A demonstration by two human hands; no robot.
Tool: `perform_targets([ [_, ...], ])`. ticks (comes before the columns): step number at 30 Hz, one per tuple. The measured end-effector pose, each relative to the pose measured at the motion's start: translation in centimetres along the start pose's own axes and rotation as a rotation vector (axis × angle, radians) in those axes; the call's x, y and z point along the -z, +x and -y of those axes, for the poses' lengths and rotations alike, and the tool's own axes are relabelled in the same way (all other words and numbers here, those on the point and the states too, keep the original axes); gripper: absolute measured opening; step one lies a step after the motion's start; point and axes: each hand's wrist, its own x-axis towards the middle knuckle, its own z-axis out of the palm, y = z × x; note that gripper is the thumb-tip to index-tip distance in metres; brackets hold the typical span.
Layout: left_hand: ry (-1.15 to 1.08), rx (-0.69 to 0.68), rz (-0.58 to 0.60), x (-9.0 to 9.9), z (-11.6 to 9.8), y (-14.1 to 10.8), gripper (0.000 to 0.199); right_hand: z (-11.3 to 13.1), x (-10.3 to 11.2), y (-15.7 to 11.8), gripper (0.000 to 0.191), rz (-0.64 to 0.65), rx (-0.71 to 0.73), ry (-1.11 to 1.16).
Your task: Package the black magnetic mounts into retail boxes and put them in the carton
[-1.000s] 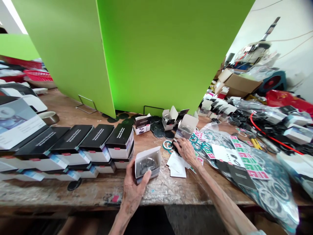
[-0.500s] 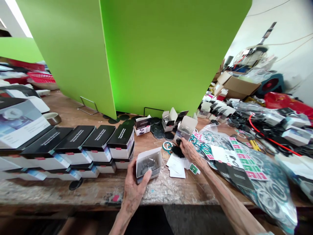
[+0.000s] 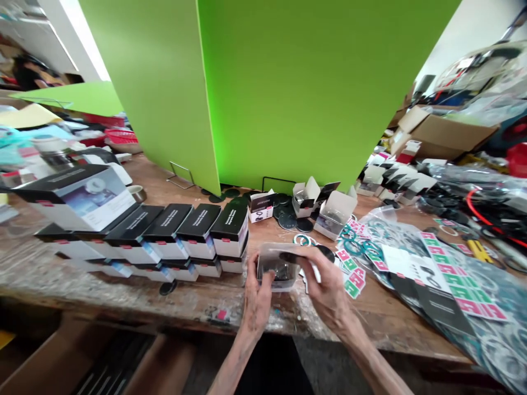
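Head: carton between left hand, right

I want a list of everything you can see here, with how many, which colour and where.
green panels: at least two, bright green, at the bench's back
wooden workbench: one, brown, under the things
product boxes: many, black and white, left of the hands
open cartons: two, white, behind the hands
round discs: several, black, beside the cartons
plastic bag: one, clear with teal rings, right
small clear box: one, black item inside, in both hands
left hand: one, on the box
right hand: one, on the box
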Motion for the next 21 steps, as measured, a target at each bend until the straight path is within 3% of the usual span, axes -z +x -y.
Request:
perform_targets([
  [3, -0.040, 0.020, 0.012, 0.0, -0.3, 0.0, 0.047, -0.4, -2.4, 0.6, 0.025, 0.187, 0.199, -0.268],
  [7, -0.070, 0.028, 0.033, 0.1, -0.4, -0.1, 0.049, -0.5, -2.2, 1.4, 0.029, 0.326, 0.228, -0.474],
  [21, -0.075, -0.023, 0.035, 0.2, 0.2, -0.2, 0.048, 1.3, -1.7, 1.9, 0.032, 0.391, 0.273, -0.621],
])
